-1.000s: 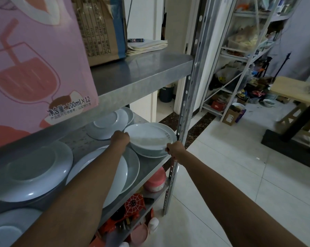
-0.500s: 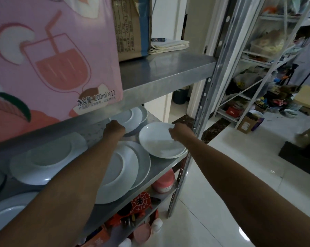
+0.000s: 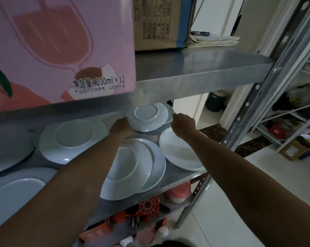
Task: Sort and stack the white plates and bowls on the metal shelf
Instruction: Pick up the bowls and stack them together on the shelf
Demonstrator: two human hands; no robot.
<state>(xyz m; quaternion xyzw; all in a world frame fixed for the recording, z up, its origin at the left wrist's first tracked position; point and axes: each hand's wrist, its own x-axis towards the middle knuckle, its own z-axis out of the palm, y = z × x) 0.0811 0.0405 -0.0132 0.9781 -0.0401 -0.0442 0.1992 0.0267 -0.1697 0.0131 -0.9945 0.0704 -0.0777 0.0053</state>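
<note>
Several white plates lie on the metal shelf (image 3: pixel 179 180). At the back an upside-down plate (image 3: pixel 147 115) rests on another plate (image 3: pixel 169 112) that shows only at its right rim. My left hand (image 3: pixel 121 126) grips the upside-down plate's left edge. My right hand (image 3: pixel 182 123) is closed on the right rim of this back pair. An upright plate (image 3: pixel 177 150) lies at the front right, partly under my right forearm. Two overlapping upside-down plates (image 3: pixel 132 168) sit in the middle. Another upside-down plate (image 3: pixel 72 138) lies to the left.
The upper shelf (image 3: pixel 195 75) hangs low over the plates and carries a pink drink carton (image 3: pixel 61 47), a brown box (image 3: pixel 159 22) and papers. A steel upright (image 3: pixel 239 125) stands at the right. More plates lie far left. Toys and jars fill the shelf below.
Both hands let go of the front right plate, which now rests on the shelf. They reached further back and closed on the back plates. The camera moved closer.
</note>
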